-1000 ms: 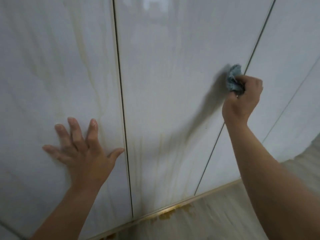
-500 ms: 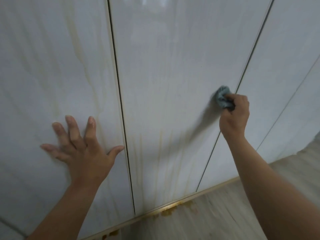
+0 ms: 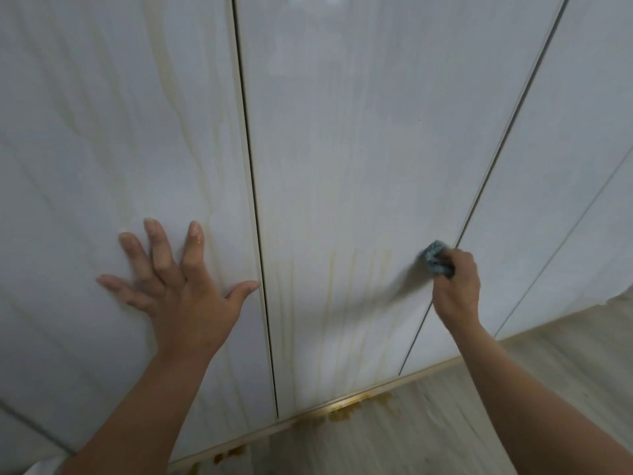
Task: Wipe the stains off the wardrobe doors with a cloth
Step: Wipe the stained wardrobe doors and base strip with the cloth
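Curled fingers (image 3: 460, 265) of the right hand (image 3: 457, 289) gripped a wadded blue-grey cloth (image 3: 435, 259) and pressed it against the middle wardrobe door (image 3: 359, 149), just beside the dark gap at that door's right edge. Yellowish drip stains (image 3: 330, 303) ran down the door left of those fingers. The left hand (image 3: 181, 296) lay flat on the left door (image 3: 102, 132), fingers straight and spread, thumb tip near the gap. Brown spots (image 3: 346, 411) marked the floor (image 3: 445, 426) below.

The left hand (image 3: 185, 296) lies flat on the left door (image 3: 102, 149); the right hand (image 3: 455, 289) holds a cloth (image 3: 436, 260) against the right edge of the middle door (image 3: 359, 166).
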### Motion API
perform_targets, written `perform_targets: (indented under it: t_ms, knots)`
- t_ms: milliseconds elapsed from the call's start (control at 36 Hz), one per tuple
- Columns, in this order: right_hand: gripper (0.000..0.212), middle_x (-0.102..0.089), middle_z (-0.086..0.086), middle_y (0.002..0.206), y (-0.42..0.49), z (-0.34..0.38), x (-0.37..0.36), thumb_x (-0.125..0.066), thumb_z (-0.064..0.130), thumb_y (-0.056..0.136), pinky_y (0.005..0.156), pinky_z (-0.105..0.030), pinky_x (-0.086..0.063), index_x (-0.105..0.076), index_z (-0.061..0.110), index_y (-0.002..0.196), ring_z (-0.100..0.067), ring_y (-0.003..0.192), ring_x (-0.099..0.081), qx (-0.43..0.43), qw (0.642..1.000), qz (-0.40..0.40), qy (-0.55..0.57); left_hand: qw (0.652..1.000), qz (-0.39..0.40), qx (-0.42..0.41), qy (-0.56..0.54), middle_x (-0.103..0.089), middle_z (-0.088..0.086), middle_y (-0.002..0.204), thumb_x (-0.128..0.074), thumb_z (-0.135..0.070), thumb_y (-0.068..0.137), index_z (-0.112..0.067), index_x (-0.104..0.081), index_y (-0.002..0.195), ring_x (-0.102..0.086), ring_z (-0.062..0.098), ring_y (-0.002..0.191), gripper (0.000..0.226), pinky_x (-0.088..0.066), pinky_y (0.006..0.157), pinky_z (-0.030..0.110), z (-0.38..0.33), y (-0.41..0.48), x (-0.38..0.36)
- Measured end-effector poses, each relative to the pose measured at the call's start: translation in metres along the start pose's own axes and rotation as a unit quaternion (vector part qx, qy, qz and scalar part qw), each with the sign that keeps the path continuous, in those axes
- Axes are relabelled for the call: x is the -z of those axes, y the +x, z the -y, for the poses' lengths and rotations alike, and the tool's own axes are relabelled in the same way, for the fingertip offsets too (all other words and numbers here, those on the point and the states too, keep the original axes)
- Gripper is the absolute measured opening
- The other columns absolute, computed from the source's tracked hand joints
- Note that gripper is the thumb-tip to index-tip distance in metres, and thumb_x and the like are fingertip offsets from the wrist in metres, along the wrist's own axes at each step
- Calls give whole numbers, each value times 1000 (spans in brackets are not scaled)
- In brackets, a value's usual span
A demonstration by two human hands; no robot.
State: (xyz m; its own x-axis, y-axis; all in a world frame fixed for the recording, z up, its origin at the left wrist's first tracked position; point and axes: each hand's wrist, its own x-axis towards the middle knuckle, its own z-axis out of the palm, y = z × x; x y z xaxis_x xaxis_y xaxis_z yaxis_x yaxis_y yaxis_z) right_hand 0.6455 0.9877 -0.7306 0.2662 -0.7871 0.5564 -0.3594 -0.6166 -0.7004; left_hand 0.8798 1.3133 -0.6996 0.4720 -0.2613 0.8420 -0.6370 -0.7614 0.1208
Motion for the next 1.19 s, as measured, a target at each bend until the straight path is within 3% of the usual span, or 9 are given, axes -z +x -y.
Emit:
perform_targets:
  t_ms: [167,250,333,417,528,750,889,1083,1195]
  knots:
    - [35,-54,-7,109,43,53,28,-45,-9,82,87,-7,-38,-60,2,112,-6,96,-49,-5,972,-187,139,1000,-1,-2,10,4,20,165,-64,-87,74,-19,-14,160,-3,56,148,120,23,112,65,0,1,2]
    - [41,-52,-8,109,44,53,19,-44,-14,77,89,-5,-34,-64,1,110,-6,99,-45,43,981,-157,102,1000,5,-3,12,2,21,165,-57,-89,77,-18,-14,160,-6,57,148,118,8,109,77,0,1,2]
    - [41,-50,-20,108,23,30,-10,-42,-13,74,87,-4,-28,-65,1,104,-6,98,-35,35,991,-120,54,1000,0,-8,17,1,22,165,-54,-91,78,-17,-15,161,-8,59,146,118,20,111,68,1,1,1]
    - [42,-41,-12,109,-13,-3,-33,-39,-9,74,90,-25,-30,-61,4,107,-19,102,-35,-1,999,-49,9,1000,-4,-8,17,1,21,164,-56,-91,77,-18,-15,161,-8,59,146,119,25,111,61,2,2,0]
    - [43,-40,-5,105,-31,-24,-30,-45,-18,76,88,-33,-33,-58,9,106,-28,101,-39,-13,998,58,-24,1000,-6,-7,8,-1,23,164,-57,-91,77,-17,-16,161,-7,60,146,119,21,110,65,2,1,0]
    - [28,-52,-8,107,21,29,5,-49,-5,88,84,-8,-37,-58,4,112,-13,95,-49,-3,985,-125,117,1000,3,-11,-4,1,22,164,-63,-87,75,-18,-14,160,-8,62,145,120,13,107,74,0,1,2]
    - [33,-45,-5,105,9,32,-18,-48,-2,81,88,-26,-34,-62,8,109,-20,100,-42,79,990,-96,66,1000,6,-2,6,-8,31,163,-58,-90,77,-15,-18,160,-10,63,145,119,-1,105,83,1,1,0]
    - [40,-44,-4,102,-54,-24,-41,-45,-15,75,84,-32,-41,-59,4,107,-21,96,-40,27,997,75,-16,1000,0,-3,2,-6,30,162,-61,-88,77,-14,-19,159,-11,64,144,118,-3,103,84,2,1,-1]
    - [19,-56,-6,96,-28,-5,-17,-59,-4,89,74,-24,-41,-62,8,102,-25,87,-55,-5,999,12,41,1000,2,-12,-2,-1,23,163,-64,-87,75,-16,-16,160,-8,62,145,121,13,107,78,2,2,-1]
